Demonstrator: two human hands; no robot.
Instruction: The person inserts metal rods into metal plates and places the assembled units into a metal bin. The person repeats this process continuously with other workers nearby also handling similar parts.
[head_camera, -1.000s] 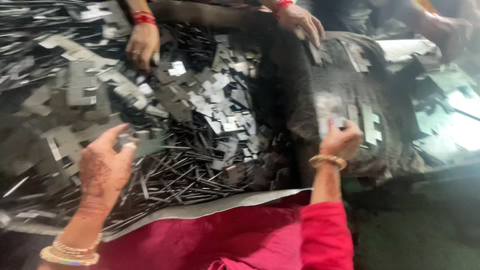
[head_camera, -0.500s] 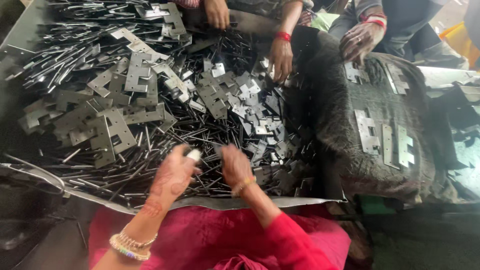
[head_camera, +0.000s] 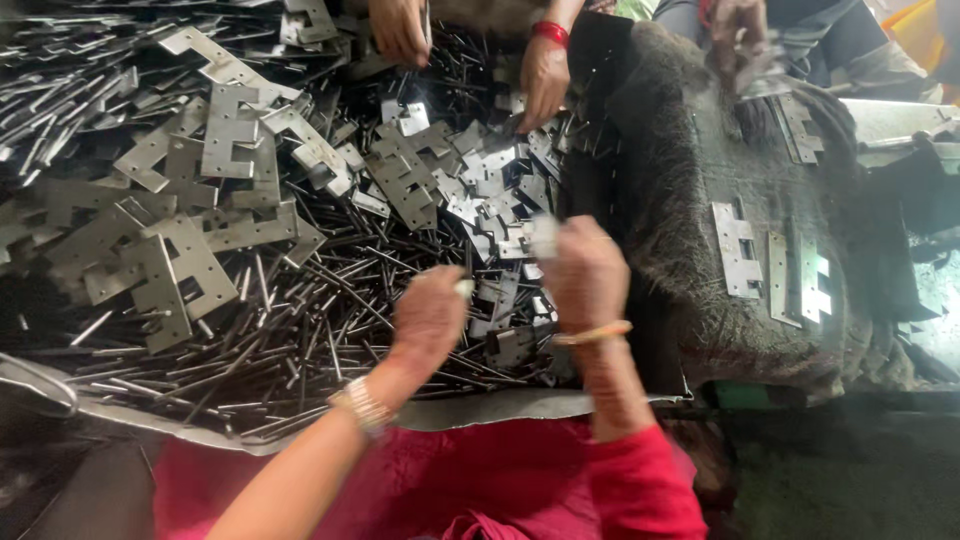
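1. Flat hinge plates (head_camera: 170, 270): heaped at left on the pile.
2. Thin metal pins (head_camera: 300, 350): strewn beneath the hands.
3. Left hand (head_camera: 430, 318): curled shut, pinching a small pale piece (head_camera: 463, 289), possibly a pin end.
4. Right hand (head_camera: 585, 275): closed on a small hinge plate (head_camera: 543, 235).
5. Dark cloth (head_camera: 690, 250): right, bearing assembled hinges (head_camera: 735, 250).

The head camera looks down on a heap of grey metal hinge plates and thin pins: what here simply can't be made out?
- Head view: what the left hand and right hand pinch; the small pale pieces at the fingertips are motion-blurred.
- Whether either hand is closed on anything: the backs of the hands hide the fingers.
- The other people's hands: cut off by the top edge.
- Depth of the heap of grey metal hinge plates and thin pins: buried under itself.
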